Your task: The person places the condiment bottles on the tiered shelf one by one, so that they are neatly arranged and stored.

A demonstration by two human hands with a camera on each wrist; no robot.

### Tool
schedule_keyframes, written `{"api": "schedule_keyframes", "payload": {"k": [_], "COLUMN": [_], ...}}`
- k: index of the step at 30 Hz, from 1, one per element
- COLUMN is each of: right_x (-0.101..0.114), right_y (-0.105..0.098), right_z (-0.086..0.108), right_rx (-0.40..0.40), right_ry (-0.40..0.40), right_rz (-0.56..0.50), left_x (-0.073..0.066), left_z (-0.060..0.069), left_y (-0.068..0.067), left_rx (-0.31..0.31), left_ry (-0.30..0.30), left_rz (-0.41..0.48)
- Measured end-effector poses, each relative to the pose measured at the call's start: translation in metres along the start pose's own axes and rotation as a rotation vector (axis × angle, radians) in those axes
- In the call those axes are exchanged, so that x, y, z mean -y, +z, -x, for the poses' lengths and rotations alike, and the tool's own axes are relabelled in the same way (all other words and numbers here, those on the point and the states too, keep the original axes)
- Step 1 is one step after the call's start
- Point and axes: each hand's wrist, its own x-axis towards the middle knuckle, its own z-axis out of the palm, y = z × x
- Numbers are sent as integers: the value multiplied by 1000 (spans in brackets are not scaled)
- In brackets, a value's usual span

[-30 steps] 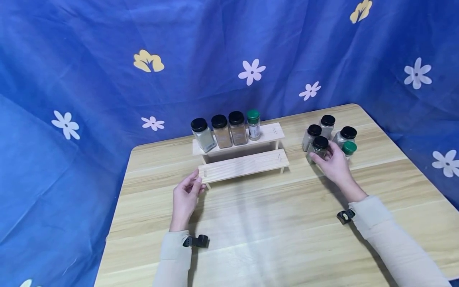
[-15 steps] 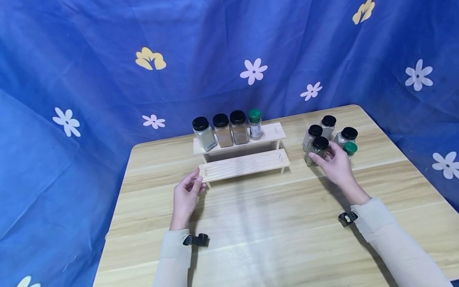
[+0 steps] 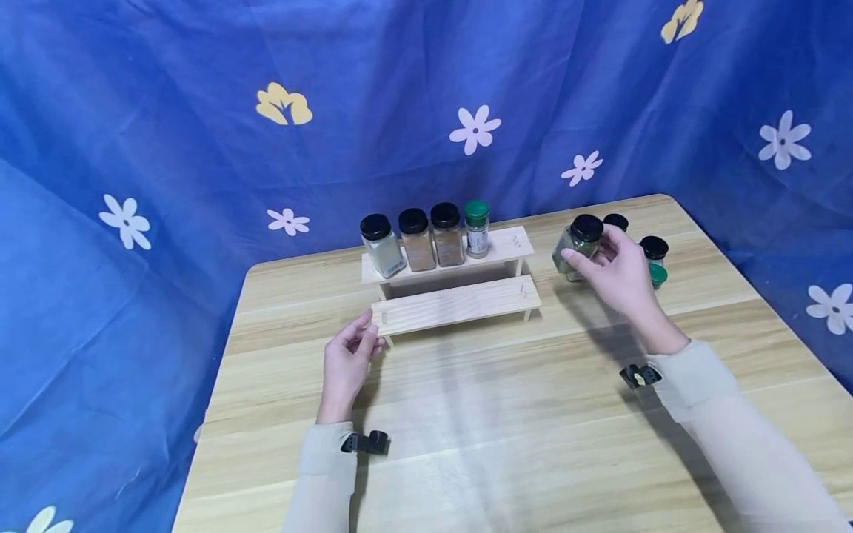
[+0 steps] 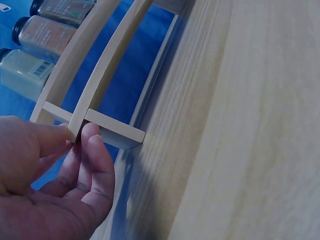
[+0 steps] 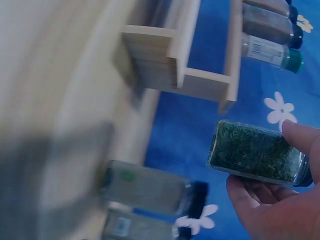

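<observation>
In the head view my right hand (image 3: 626,280) grips a spice jar (image 3: 569,250) with a black lid, lifted off the table. Green dried herb flakes fill this jar (image 5: 252,152) in the right wrist view, where it lies tilted between thumb and fingers. My left hand (image 3: 346,363) pinches the left end of the lower step of a two-tier wooden rack (image 3: 460,303). Thumb and fingertips meet around that board edge in the left wrist view. On the upper step stand several jars, among them a pale one (image 3: 384,252) and a green-capped one (image 3: 477,233).
Right of the rack, more jars stand on the wooden table (image 3: 466,444): a black-lidded jar (image 3: 655,248) and a green-capped one (image 3: 657,275), with others partly hidden behind my right hand. A blue flowered cloth (image 3: 373,89) hangs behind the table.
My right hand has raised the herb jar from the table beside the other jars and moved it slightly back and left. The left hand keeps its place on the rack.
</observation>
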Motion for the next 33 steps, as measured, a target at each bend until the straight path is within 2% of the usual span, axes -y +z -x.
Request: {"api": "schedule_keyframes", "payload": {"k": [6, 12, 18, 23, 33], "right_x": [22, 36, 41, 44, 48], "right_y": [11, 27, 45, 59, 75], "right_z": [-20, -33, -39, -41, -41], "right_rx": [11, 44, 77, 100, 87], "right_ry": [-7, -7, 5, -12, -32], "right_rz": [-72, -81, -58, -87, -55], "left_x": [-2, -2, -1, -1, -4], "left_z": [-2, -1, 0, 0, 2], "left_y": [0, 1, 1, 1, 1], "left_rx": [-9, -13, -12, -18, -16], "left_ry": [8, -4, -18, -16, -14], "left_rz": [6, 5, 12, 40, 50]}}
